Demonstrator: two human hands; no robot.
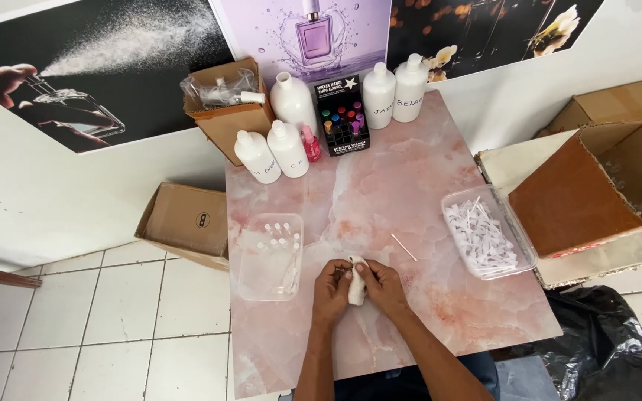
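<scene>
Hands meet over the pink table: left hand and right hand both grip a small white bottle.

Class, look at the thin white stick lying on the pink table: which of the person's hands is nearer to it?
Right. The right hand lies just below and left of the stick; the left hand sits farther left, beyond the small white bottle both hands hold.

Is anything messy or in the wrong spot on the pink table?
One thin white stick lies loose on the pink table, apart from the clear tray heaped with white strips. Nothing looks spilled. Both hands, the left hand and the right hand, hold a small white bottle.
</scene>
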